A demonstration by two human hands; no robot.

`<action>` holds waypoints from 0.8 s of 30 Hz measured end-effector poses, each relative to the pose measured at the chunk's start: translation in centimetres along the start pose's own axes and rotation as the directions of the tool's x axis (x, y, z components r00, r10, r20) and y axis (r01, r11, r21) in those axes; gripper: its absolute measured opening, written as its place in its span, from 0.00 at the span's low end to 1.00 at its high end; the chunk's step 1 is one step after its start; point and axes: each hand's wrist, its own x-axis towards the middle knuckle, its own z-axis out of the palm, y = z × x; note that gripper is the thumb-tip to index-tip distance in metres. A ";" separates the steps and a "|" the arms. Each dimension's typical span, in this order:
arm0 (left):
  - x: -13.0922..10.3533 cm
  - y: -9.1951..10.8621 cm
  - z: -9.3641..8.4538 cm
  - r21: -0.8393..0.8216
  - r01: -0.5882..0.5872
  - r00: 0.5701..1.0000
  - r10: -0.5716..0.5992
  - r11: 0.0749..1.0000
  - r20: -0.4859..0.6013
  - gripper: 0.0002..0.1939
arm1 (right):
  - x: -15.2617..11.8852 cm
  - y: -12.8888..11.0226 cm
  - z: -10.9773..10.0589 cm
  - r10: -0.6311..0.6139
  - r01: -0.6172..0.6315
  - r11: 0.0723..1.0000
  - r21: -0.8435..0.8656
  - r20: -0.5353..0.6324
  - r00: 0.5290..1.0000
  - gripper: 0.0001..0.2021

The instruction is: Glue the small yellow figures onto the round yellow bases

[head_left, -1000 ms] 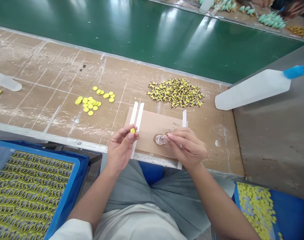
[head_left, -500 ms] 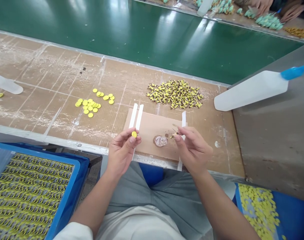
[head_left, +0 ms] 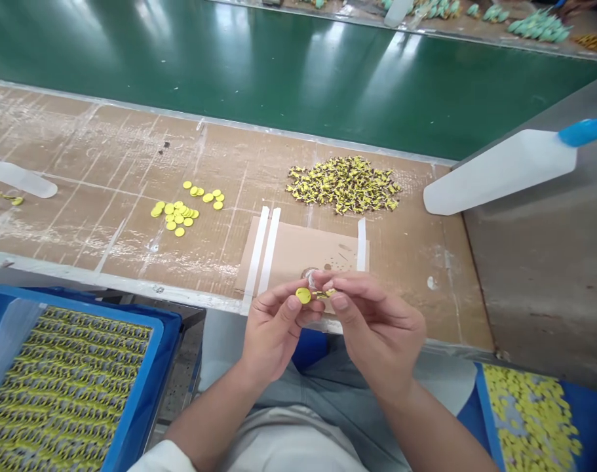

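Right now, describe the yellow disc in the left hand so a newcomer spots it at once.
Go to the brown table, then the taped cardboard sheet at its near edge. By that sheet's near side, the left hand pinches the yellow disc, off the table, unlike the loose discs lying there.

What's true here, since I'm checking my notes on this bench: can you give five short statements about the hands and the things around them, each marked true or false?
1. The left hand holds a yellow disc. True.
2. The right hand touches the white bottle. False: the right hand pinches a small yellow-and-dark piece, and the white bottle stands apart from it.
3. The big pile lies on the green surface. False: the big pile lies on the brown worktop, not on the green surface.
4. The white bottle has a blue tip. True.
5. The blue tray at lower left contains only white things. False: it contains rows of yellow-and-dark pieces.
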 end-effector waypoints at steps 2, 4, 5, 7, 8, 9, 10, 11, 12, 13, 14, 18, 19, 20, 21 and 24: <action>-0.1 0.0 0.0 0.006 -0.006 1.000 0.006 1.000 -0.008 0.10 | -0.1 0.2 0.0 -0.013 0.013 1.000 -0.013 0.016 1.000 0.09; -0.1 0.0 0.0 0.025 -0.016 1.000 0.016 1.000 -0.024 0.11 | -0.2 0.5 -0.1 -0.023 0.023 0.999 -0.041 0.017 1.000 0.10; -0.2 0.0 0.0 0.035 -0.019 0.999 0.020 0.999 -0.030 0.11 | -0.3 0.6 -0.1 -0.029 0.030 0.998 -0.057 0.016 0.999 0.10; -0.1 -0.1 0.0 0.046 -0.024 0.999 0.026 0.999 -0.037 0.12 | -0.3 0.7 -0.2 -0.037 0.038 0.997 -0.074 0.018 0.999 0.10; -0.1 -0.1 -0.1 0.047 -0.024 0.999 0.026 0.999 -0.035 0.12 | -0.3 0.7 -0.1 -0.039 0.040 0.996 -0.075 0.015 0.999 0.10; -0.1 -0.2 -0.1 0.045 -0.024 0.999 0.025 0.999 -0.031 0.11 | -0.3 0.7 -0.1 -0.039 0.040 0.996 -0.074 0.015 0.999 0.11; -0.1 -0.2 -0.1 0.043 -0.025 0.999 0.026 0.999 -0.028 0.11 | -0.3 0.7 -0.1 -0.039 0.040 0.997 -0.072 0.015 0.999 0.11; -0.1 -0.2 -0.1 0.040 -0.026 0.999 0.027 0.999 -0.024 0.11 | -0.3 0.7 0.0 -0.040 0.041 0.997 -0.068 0.018 0.999 0.11; -0.1 -0.2 -0.2 0.038 -0.027 0.999 0.027 0.999 -0.021 0.11 | -0.3 0.6 0.1 -0.043 0.044 0.997 -0.064 0.021 0.999 0.12; -0.1 -0.2 -0.2 0.034 -0.027 0.999 0.028 0.999 -0.018 0.11 | -0.2 0.6 0.1 -0.046 0.048 0.997 -0.063 0.026 0.999 0.12; -0.1 -0.2 -0.2 0.031 -0.027 0.999 0.028 0.999 -0.015 0.11 | -0.2 0.5 0.2 -0.050 0.052 0.997 -0.064 0.030 0.998 0.12; -0.1 0.0 -0.2 0.034 -0.031 0.999 0.031 0.999 -0.015 0.10 | -0.1 0.5 0.2 -0.053 0.056 0.993 -0.101 0.035 0.998 0.12; -0.2 0.0 -0.2 0.040 -0.032 0.999 0.033 0.999 -0.022 0.10 | -0.1 0.5 0.2 -0.058 0.061 0.992 -0.108 0.035 0.998 0.12; -0.2 0.0 -0.2 0.045 -0.033 0.999 0.034 0.998 -0.031 0.10 | -0.1 0.5 0.2 -0.065 0.069 0.991 -0.112 0.038 0.997 0.12; -0.2 0.0 -0.2 0.047 -0.035 0.999 0.037 0.998 -0.039 0.10 | -0.1 0.6 0.2 -0.074 0.078 0.991 -0.113 0.044 0.996 0.13; -0.2 0.0 -0.2 0.048 -0.041 0.998 0.044 0.998 -0.048 0.10 | -0.1 0.7 0.1 -0.098 0.105 0.988 -0.114 0.066 0.993 0.14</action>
